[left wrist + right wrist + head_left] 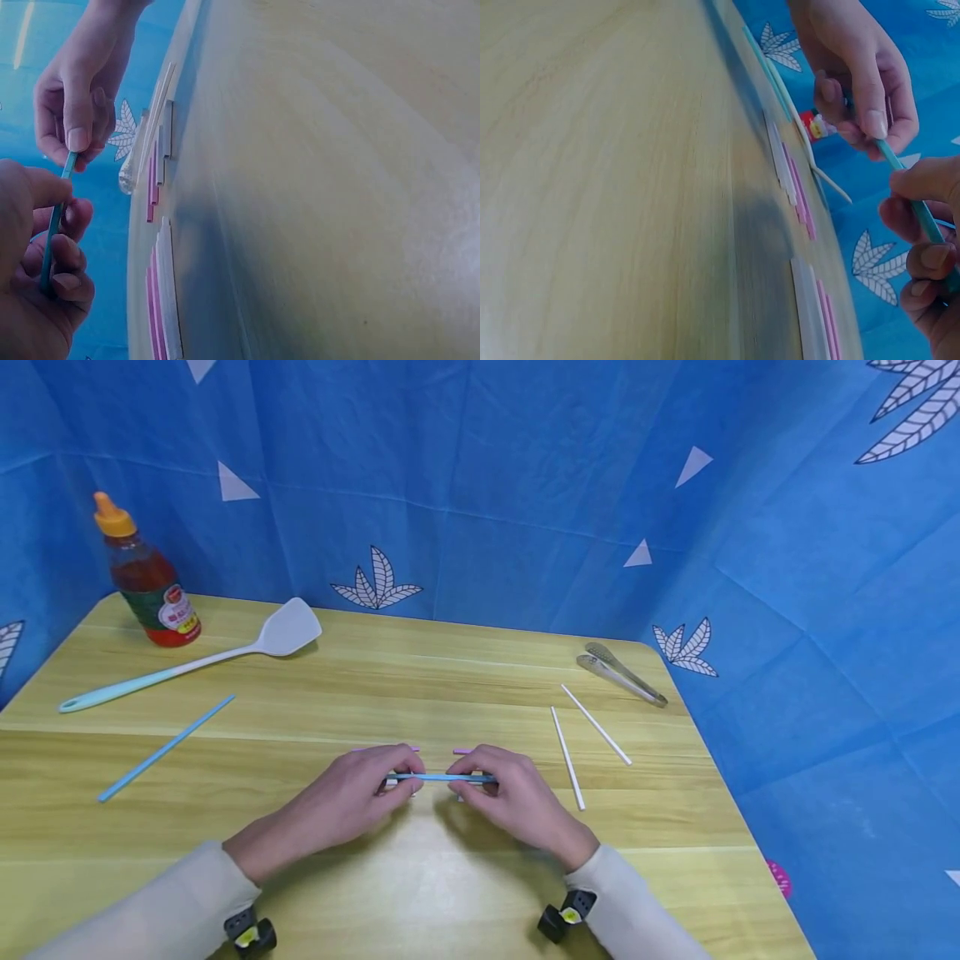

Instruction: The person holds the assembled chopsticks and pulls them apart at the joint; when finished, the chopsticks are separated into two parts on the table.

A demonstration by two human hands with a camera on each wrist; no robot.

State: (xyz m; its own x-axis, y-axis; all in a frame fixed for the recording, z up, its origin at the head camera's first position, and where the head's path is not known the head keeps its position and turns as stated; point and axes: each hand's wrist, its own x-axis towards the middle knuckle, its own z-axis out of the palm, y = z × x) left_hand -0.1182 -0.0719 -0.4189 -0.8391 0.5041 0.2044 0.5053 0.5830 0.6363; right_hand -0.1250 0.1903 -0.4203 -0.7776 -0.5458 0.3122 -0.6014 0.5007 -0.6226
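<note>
Both hands pinch one blue chopstick (438, 777), held level above the table. My left hand (367, 789) grips its left part between thumb and fingers. The right hand (517, 795) grips the right part in the same way, leaving a short bare stretch between the fingertips. In the left wrist view the chopstick (51, 251) runs across the left hand's curled fingers. Beyond it on the table lie pink sticks (801, 187) and white sticks (805, 300), in two groups with a gap between. In the head view the hands hide most of these.
Another blue chopstick (167, 748) lies at left, near a white spatula (288, 628) with a pale green handle. A red sauce bottle (156, 585) stands at the back left. Two white chopsticks (567, 758) and metal tongs (622, 675) lie at right. Blue cloth (487, 485) hangs behind.
</note>
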